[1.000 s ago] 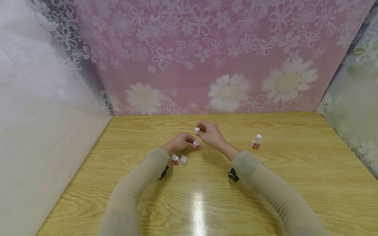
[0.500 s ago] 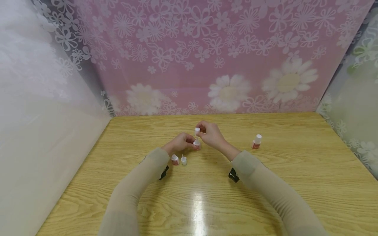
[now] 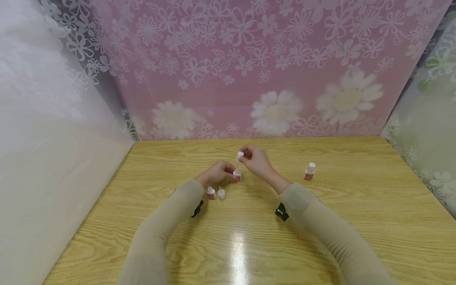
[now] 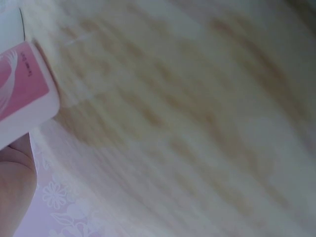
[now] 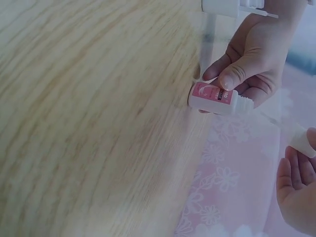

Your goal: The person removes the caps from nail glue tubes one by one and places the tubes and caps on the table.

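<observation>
the small bottle (image 3: 237, 176) sits between the pinching thumb and fingers of the left hand (image 3: 218, 171); the right hand (image 3: 258, 161), farther right, pinches the white cap (image 3: 240, 156) above it.

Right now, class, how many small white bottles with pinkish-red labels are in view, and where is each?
3: a held bottle in the left hand, a nearer open bottle beside an upturned cap, and a capped bottle apart on the right. More may be hidden.
</observation>
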`<state>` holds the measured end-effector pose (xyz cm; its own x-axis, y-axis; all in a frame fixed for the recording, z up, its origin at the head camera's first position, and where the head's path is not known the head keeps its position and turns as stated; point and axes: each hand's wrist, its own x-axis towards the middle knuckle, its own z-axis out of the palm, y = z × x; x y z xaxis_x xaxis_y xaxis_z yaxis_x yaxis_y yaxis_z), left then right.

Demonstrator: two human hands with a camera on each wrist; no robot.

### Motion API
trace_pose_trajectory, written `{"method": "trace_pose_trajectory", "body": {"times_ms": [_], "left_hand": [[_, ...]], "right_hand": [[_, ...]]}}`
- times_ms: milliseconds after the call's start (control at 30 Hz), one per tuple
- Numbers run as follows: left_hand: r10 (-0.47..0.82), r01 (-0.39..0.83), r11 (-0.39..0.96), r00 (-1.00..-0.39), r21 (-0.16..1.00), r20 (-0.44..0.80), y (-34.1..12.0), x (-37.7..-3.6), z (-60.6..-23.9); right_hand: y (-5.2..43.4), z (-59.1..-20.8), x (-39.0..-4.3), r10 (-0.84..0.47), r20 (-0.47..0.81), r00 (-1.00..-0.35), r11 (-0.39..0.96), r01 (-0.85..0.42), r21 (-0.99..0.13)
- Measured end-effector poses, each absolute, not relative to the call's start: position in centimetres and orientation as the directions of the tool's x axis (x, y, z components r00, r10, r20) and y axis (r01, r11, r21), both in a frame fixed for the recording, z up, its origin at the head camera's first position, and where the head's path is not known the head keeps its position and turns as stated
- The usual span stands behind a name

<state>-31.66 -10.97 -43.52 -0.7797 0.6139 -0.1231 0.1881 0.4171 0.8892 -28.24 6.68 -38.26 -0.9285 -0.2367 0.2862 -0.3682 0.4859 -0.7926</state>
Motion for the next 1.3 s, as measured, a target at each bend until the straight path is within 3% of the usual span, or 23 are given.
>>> {"method": "trace_pose_trajectory", "body": {"times_ms": [300,600,1067,1300], "left_hand": [[0.634,0.242,0.437,-0.766,0.866,-0.106,-11.0,-32.0,-43.8],[0.638,0.242,0.428,-0.763,0.871,-0.102,-11.0,-31.7,-43.7],[0.609,0.235,0.477,-0.783,0.847,-0.126,-11.0,-31.9,-43.6],[0.626,0.217,0.440,-0.770,0.871,-0.124,-11.0,-31.5,-43.0]], "right_hand": [[7.6,-37.8,-28.6,-0.124,0.246,-0.961,0.324,-0.274,-0.906],[7.9,-37.3,-28.5,-0.059,0.122,-0.991,0.103,-0.128,-0.986],[8.6,-36.9,-28.3,-0.010,0.035,-0.999,-0.183,-0.033,-0.982],[8.5,-36.9,-28.2,0.009,0.015,-1.000,-0.222,-0.017,-0.975]]}}
